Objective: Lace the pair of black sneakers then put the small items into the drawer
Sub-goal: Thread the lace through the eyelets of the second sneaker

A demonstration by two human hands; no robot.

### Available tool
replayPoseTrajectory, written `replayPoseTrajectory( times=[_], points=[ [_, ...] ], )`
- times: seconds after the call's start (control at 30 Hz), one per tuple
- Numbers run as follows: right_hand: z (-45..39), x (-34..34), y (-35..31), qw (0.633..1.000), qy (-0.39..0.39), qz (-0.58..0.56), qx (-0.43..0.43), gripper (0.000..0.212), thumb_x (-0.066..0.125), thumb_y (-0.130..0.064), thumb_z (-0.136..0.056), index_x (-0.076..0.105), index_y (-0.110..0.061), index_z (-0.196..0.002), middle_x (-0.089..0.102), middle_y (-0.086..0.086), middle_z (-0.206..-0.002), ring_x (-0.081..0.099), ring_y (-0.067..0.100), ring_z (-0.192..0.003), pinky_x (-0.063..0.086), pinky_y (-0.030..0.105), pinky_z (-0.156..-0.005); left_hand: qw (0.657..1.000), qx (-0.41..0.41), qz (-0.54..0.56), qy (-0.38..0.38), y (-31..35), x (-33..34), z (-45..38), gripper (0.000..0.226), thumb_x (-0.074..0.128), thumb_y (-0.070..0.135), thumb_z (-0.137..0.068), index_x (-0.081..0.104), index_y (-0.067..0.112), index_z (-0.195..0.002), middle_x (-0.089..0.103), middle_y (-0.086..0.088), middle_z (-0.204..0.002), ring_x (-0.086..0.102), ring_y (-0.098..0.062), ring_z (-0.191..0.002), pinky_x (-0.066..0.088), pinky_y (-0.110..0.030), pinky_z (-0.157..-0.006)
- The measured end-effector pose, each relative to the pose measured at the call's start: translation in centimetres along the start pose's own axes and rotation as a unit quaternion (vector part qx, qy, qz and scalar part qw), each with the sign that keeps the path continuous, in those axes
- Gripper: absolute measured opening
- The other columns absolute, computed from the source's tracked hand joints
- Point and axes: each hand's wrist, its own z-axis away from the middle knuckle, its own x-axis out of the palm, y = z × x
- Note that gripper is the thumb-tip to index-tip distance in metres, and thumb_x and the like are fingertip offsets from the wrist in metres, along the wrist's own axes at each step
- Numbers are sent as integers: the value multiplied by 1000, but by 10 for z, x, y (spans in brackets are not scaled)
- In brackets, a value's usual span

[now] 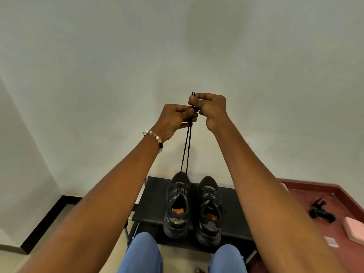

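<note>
- Two black sneakers [177, 205] [209, 210], side by side on one dark surface [151, 203].
- Two lace strands [186, 146] running up from the left sneaker.
- Two hands [175, 119] [211, 109] raised, one beaded bracelet [154, 137].
- One pink pad [354, 229], one black clip [321, 211].

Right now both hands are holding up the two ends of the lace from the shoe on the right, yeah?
Not quite. In the head view the left hand and right hand do hold both lace ends, but the lace runs down to the left sneaker, not the right sneaker.
</note>
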Motion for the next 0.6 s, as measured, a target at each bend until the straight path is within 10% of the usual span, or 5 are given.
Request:
replayPoseTrajectory(
  times=[0.27, 0.6],
  points=[
    [-5, 1, 4, 1000, -12, -15, -7, 6, 67, -3, -89, 72, -4, -93, 73, 8, -81, 71, 21, -79, 59, 35, -81, 1000, 5, 15, 20, -8, 4, 1, 18, 62, 9, -93, 70, -1, -106, 72, -18, -94, 71, -25, -83, 59, -35, -81],
    [-6, -4, 6, 1000, -8, -2, -22, 10, 74, -6, -83, 73, -3, -93, 73, 7, -82, 69, 13, -71, 50, 18, -61, 999, 6, 21, 32, -4, 8, 4, 12, 64, 9, -91, 71, 5, -100, 73, -15, -90, 72, -23, -78, 60, -31, -73]
  ],
)
